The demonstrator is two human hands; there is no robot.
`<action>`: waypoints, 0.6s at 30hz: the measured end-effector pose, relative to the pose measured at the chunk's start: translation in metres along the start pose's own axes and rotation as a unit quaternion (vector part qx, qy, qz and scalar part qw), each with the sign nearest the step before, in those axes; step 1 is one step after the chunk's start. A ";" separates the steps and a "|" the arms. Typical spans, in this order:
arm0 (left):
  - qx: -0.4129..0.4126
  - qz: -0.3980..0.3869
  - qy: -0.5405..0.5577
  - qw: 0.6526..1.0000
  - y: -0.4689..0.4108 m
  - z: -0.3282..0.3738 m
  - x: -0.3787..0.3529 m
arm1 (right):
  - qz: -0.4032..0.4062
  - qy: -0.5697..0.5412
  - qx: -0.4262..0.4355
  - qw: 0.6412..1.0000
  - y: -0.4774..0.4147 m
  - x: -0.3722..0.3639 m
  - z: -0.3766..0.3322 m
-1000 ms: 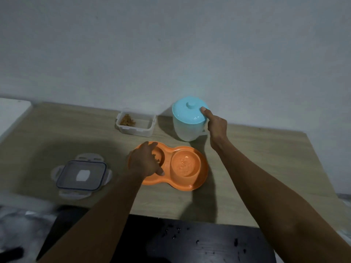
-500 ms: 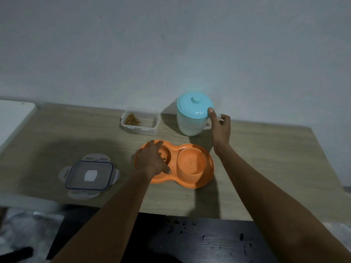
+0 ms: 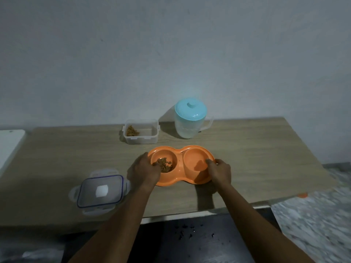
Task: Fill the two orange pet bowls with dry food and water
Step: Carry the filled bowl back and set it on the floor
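— Orange plastic double pet bowl (image 3: 181, 165) sits mid-table, kibble (image 3: 164, 164) in its nine o'clock well. What changed?

— A second ago the right hand (image 3: 220, 172) was on the handle of the clear jug with the blue lid (image 3: 190, 121); now it has let go and dropped to the bowl's three o'clock rim. The jug stands alone at twelve o'clock.

— Meaning?

— Likely the pouring is over; whether water fills the right well, I cannot tell.

— Fingers?

— Right fingers (image 3: 209, 161) curl loosely over the rim. The left hand (image 3: 145, 170) cups the nine o'clock edge, fingertips touching the kibble. Both hold the bowl lightly on the wooden table (image 3: 256, 158).
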State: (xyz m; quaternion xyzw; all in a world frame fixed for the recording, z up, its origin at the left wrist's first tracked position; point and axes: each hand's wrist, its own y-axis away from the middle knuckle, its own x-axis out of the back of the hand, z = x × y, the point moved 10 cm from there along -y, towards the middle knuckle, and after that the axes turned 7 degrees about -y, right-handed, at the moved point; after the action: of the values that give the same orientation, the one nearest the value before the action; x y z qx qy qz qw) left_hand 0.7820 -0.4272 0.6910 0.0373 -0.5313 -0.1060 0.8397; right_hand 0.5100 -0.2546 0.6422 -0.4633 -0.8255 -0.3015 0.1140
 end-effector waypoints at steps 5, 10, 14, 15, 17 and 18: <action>0.011 -0.031 0.000 0.999 0.004 -0.001 0.008 | -0.025 -0.062 -0.042 0.997 0.000 0.000 0.005; 0.016 -0.069 0.060 0.996 0.002 0.000 0.007 | -0.052 -0.110 -0.062 0.991 0.004 0.000 0.008; 0.031 -0.083 0.093 0.992 0.002 -0.001 0.006 | -0.052 -0.140 -0.062 0.987 0.013 0.004 0.006; 0.030 -0.084 0.099 0.991 0.003 0.000 0.008 | -0.053 -0.150 -0.065 0.985 0.016 0.006 0.007; 0.024 -0.081 0.121 0.989 0.008 0.006 0.013 | -0.058 -0.172 -0.073 0.981 0.022 0.012 0.010; 0.020 -0.076 0.132 0.988 0.012 0.011 0.016 | -0.058 -0.186 -0.077 0.978 0.024 0.018 0.012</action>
State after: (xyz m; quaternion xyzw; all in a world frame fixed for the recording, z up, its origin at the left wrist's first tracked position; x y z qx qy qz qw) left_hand 0.7802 -0.4185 0.7121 0.1080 -0.4133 -0.1527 0.8912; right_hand 0.5212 -0.2255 0.6508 -0.4697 -0.8322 -0.2790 -0.0949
